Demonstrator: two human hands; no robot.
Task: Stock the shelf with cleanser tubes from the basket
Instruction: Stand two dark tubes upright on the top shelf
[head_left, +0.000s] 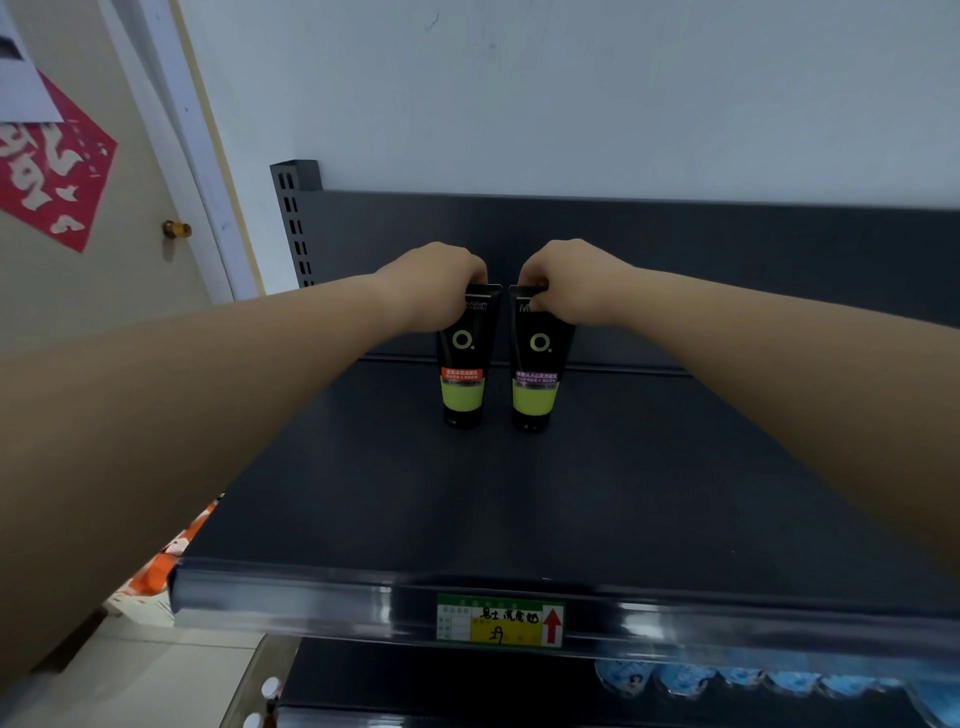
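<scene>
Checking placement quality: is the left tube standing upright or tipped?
Upright. The left tube stands cap-down on the shelf, crimped end up, pinched at the top by the left hand.

Dim, even indoor light with a cool cast; no hard shadows fall on the dark shelf (519, 493). Pale glare streaks run along the glossy front rail (311, 603). Wide-angle distortion bends the rail and stretches both forearms toward the frame edges. The tubes' (462, 358) print at centre is fairly sharp; the lower corners are soft and blurred.
</scene>
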